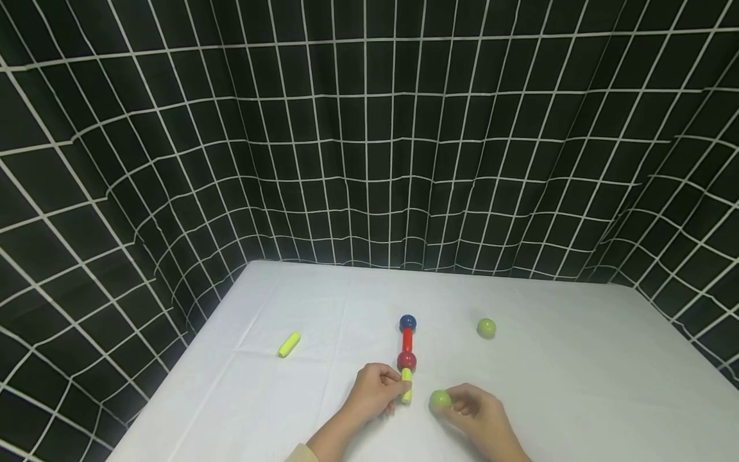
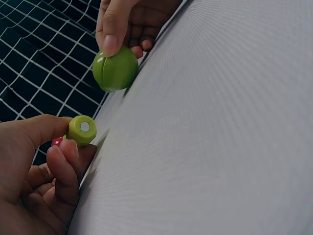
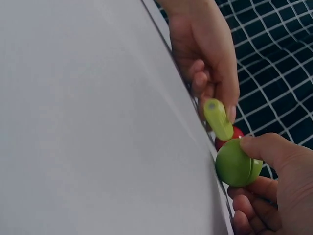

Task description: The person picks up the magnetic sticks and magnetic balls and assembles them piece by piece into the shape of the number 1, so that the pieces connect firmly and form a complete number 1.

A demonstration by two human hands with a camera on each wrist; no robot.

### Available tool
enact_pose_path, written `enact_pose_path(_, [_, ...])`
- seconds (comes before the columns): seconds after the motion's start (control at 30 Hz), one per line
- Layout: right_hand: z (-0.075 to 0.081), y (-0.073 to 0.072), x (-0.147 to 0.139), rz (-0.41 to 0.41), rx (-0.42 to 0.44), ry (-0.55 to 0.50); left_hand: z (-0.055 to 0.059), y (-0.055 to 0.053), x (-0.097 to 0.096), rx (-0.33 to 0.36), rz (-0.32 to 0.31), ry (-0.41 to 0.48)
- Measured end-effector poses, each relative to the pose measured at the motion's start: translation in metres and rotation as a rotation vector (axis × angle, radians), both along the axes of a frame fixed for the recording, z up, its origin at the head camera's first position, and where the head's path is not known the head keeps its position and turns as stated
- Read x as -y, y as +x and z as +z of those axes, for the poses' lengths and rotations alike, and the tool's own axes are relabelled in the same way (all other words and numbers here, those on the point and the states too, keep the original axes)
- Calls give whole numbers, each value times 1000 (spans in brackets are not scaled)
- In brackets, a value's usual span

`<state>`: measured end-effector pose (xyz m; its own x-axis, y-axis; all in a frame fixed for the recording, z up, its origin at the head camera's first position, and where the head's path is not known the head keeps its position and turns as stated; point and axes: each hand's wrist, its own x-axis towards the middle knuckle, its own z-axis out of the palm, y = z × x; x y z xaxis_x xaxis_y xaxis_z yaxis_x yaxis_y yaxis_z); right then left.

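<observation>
My left hand (image 1: 375, 393) pinches a yellow-green rod (image 1: 407, 385) between thumb and fingers. The rod's far end meets a red ball (image 1: 407, 360), which joins a red rod (image 1: 407, 340) and then a blue ball (image 1: 408, 323) in one straight line. In the left wrist view, the near end of the yellow-green rod (image 2: 82, 129) shows a pale round spot. Just to the right, my right hand (image 1: 476, 416) grips a green ball (image 1: 440, 401) between thumb and fingers. A seam line runs across this green ball (image 3: 236, 163) in the right wrist view.
Another yellow-green rod (image 1: 289, 344) lies to the left on the white-covered table (image 1: 577, 359). A second green ball (image 1: 487, 328) sits farther back on the right. Behind and beside the table hangs a dark curtain (image 1: 381, 160) with a white grid.
</observation>
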<state>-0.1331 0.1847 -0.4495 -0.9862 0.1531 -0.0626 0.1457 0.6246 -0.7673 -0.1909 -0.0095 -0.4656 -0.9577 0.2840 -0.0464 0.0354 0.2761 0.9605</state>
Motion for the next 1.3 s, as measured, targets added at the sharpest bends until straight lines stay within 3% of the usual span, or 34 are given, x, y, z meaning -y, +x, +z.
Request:
enact_pose_path(0.43, [0, 6, 16, 95, 33, -84, 3, 1, 1, 6, 4, 5])
enact_pose_path(0.9, [-1, 9, 28, 180, 24, -60, 3, 2, 1, -7, -1, 11])
enact_pose_path(1.3, [-1, 8, 35, 246, -41, -88, 4, 2, 2, -26, -19, 12])
